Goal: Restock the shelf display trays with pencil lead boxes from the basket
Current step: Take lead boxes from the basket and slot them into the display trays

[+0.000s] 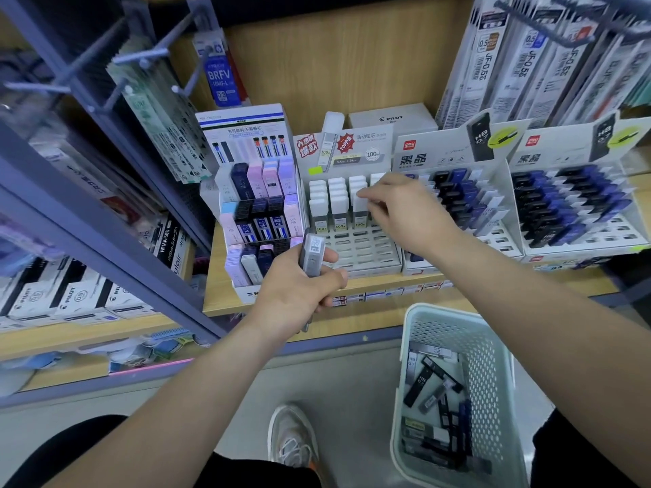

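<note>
Pencil lead boxes (pixel 431 385) lie loose in the pale basket (pixel 493 350) below the shelf (pixel 220 276), and more fill the back rows of the white display tray (pixel 359 250). The left hand (pixel 299 290) grips a small stack of grey boxes (pixel 311 253). The right hand (pixel 405 213) pinches a white-capped box (pixel 360 202) at the tray's third column. A skewed push could topple the tight-packed neighbours (pixel 338 197), and the loosely held stack could slip.

Bright, even overhead light, soft shadows. Centre sharp; left shelving (pixel 88 220) and corners blurred, bowed by wide-angle distortion.
</note>
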The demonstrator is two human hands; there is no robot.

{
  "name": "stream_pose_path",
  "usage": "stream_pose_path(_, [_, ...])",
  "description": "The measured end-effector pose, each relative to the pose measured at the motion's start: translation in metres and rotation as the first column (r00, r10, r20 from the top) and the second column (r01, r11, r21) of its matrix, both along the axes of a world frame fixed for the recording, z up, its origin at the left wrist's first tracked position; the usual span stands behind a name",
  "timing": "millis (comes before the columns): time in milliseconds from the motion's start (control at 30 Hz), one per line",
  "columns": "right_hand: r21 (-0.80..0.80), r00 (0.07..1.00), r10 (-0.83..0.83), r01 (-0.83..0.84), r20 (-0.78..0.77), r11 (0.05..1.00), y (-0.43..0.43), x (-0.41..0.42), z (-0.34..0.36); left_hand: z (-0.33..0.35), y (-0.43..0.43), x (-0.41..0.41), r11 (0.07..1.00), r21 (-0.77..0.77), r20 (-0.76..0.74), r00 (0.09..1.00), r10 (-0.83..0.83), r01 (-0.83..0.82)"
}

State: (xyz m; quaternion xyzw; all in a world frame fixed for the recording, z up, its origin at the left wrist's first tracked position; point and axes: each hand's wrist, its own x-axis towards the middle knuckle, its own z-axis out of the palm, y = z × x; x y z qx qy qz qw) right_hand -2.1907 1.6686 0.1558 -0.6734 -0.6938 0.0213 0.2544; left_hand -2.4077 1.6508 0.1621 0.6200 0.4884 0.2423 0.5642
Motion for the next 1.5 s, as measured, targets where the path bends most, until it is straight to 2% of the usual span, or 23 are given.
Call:
stream_pose_path(100, [-0.061,0.999,0.018,-0.02,-0.033,0.998,-0.003,-0.002,0.004,-0.001,0.0,0.002,1.0,0.006,-0.003,1.0,0.006,-0.006])
stream_pose_path(200, [-0.02,0.977,0.009,-0.014,-0.211,1.0,-0.009,-0.008,0.02,-0.002,0.001,0.005,1.0,0.008,0.004,1.0,0.009,-0.009])
stream_pose_path(267, [-0.026,0.907,0.052,-0.069,-0.419,0.997,-0.019,-0.019,0.035,-0.003,0.001,0.007,1.0,0.015,0.001,1.0,0.003,-0.003])
stream_pose_path(333, [-0.108,0.792,0.095,-0.199,-0.603,0.974,-0.032,-0.032,0.045,-0.004,0.001,0.009,1.0,0.028,-0.01,1.0,-0.001,0.001])
stream_pose_path(400, [-0.165,0.738,0.102,-0.28,-0.667,0.946,-0.043,-0.04,0.044,-0.005,0.0,0.011,0.999,0.046,-0.032,0.999,-0.013,0.015])
stream_pose_path(500, [-0.175,0.719,0.061,-0.25,-0.693,0.952,-0.049,-0.044,0.036,-0.006,-0.004,0.017,0.998,0.062,-0.042,0.999,-0.03,0.032])
stream_pose_path(633, [-0.205,0.772,0.005,-0.175,-0.635,0.963,-0.053,-0.043,0.035,-0.003,-0.009,0.025,0.995,0.067,-0.033,0.997,-0.07,0.072])
stream_pose_path(800, [-0.207,0.768,0.029,-0.208,-0.639,0.956,-0.058,-0.03,0.041,0.003,-0.013,0.033,0.99,0.08,-0.055,0.993,-0.109,0.113])
stream_pose_path(1133, [-0.175,0.458,-0.102,-0.12,-0.883,0.977,-0.068,0.017,0.051,0.005,-0.014,0.043,0.989,0.059,-0.009,0.991,-0.133,0.133])
stream_pose_path(1233, [-0.175,0.421,-0.119,-0.096,-0.899,0.98,-0.073,0.022,0.052,0.008,-0.016,0.047,0.99,0.049,0.016,0.991,-0.131,0.131])
stream_pose_path(1433, [-0.146,0.409,-0.09,-0.109,-0.908,0.983,-0.084,0.029,0.057,0.007,-0.018,0.056,0.986,0.064,0.027,0.987,-0.157,0.155])
stream_pose_path(1500, [-0.137,0.347,-0.096,-0.097,-0.933,0.986,-0.087,0.031,0.057,0.007,-0.019,0.06,0.985,0.063,0.024,0.986,-0.165,0.163])
